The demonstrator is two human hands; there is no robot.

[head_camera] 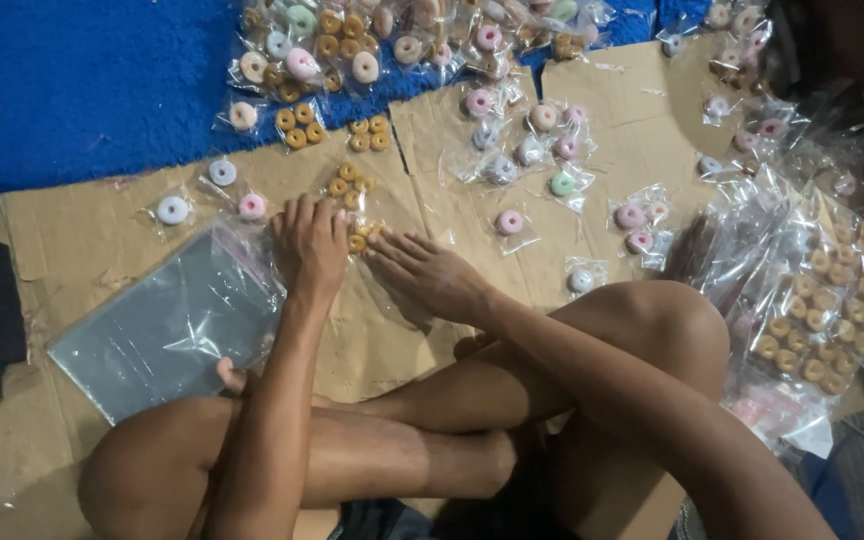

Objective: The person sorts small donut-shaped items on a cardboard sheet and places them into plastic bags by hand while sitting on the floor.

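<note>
- stack of flat clear plastic bags (167, 325): lies on cardboard, lower left, beside left hand (309, 245)
- small clear packet with tan rings (357, 240): under fingertips of both hands; right hand (430, 275) flat on it
- many small clear packets, each with one pink, white or green ring (509, 222): scattered centre and top
- large clear bag full of tan rings (817, 320): far right

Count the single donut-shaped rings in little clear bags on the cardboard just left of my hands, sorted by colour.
Pale bluish-white rings: 2
Pink ring: 1
Total: 3, all lying to the left of the left hand.
</note>
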